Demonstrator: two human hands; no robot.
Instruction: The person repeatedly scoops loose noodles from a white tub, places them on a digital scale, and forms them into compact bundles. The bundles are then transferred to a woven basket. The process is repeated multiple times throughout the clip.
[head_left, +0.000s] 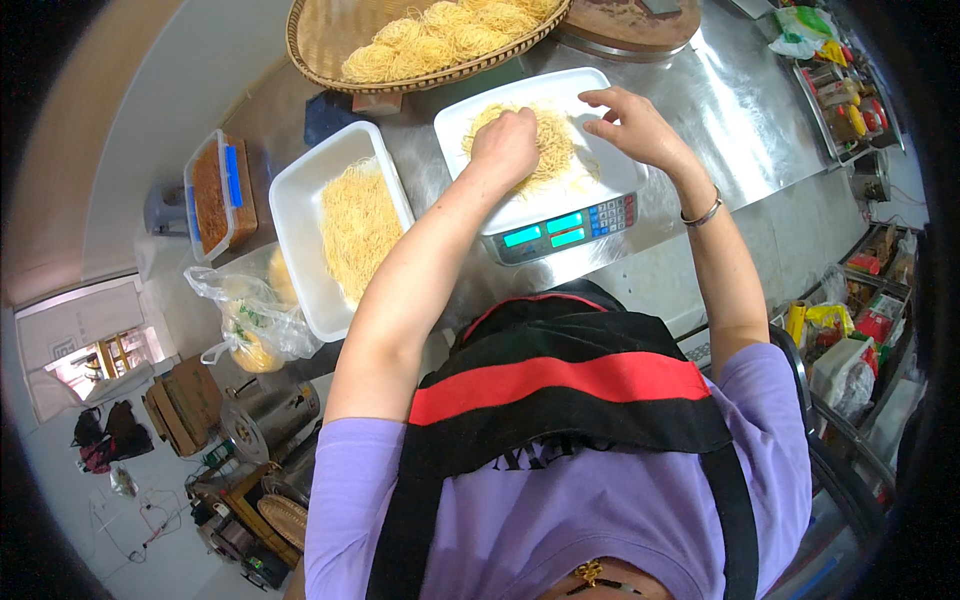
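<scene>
My left hand (506, 148) is curled into a pile of thin yellow noodles (553, 150), its fingertips hidden among the strands. The pile lies on a white plastic tray (480, 217), which rests on a digital scale (555, 232) with lit displays and a keypad. Over the tray's right side hovers my right hand (634, 127), fingers apart and holding nothing. Left of the scale, a deep white plastic tub (296, 202) contains more loose noodles (360, 225). Beyond the tray, a woven bamboo basket (319, 37) carries several round noodle nests (450, 37).
A round wooden chopping board (626, 26) stands at the back of the steel table (739, 142). At the left are a lidded container of brown food (217, 195) and a clear plastic bag (255, 319). A rack of jars (844, 112) is at the far right.
</scene>
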